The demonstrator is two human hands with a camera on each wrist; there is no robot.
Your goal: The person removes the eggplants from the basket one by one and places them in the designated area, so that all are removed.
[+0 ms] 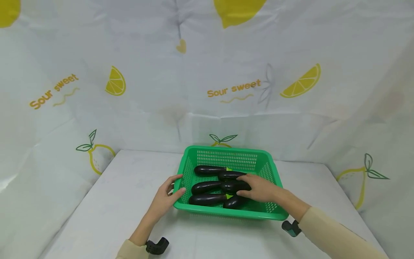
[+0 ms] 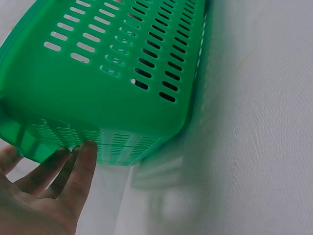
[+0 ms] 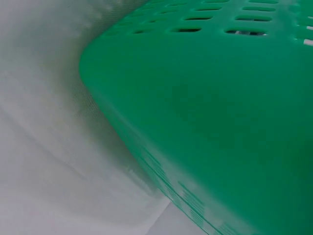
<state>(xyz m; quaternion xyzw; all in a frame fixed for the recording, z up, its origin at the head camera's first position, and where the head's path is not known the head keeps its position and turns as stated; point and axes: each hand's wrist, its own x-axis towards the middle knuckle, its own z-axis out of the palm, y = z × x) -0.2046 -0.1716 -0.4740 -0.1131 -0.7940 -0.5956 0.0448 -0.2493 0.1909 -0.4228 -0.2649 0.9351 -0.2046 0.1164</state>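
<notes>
A green perforated basket (image 1: 226, 149) stands on the white table and holds several dark eggplants, among them one at the back (image 1: 209, 169) and one at the front (image 1: 207, 199). My right hand (image 1: 250, 187) reaches into the basket; fingers and thumb close round the right end of a middle eggplant (image 1: 233, 186). My left hand (image 1: 177, 185) lies against the basket's front left corner. In the left wrist view its straight fingers (image 2: 85, 156) touch the lower edge of the basket (image 2: 98, 88). The right wrist view shows only the basket's wall (image 3: 220, 122), no hand.
A white cloth (image 1: 113, 201) covers the table, which is walled on three sides by a lemon-print sheet (image 1: 207, 72). The basket sits near the middle, toward the back. Black wrist camera mounts (image 1: 157, 246) show at both sleeves.
</notes>
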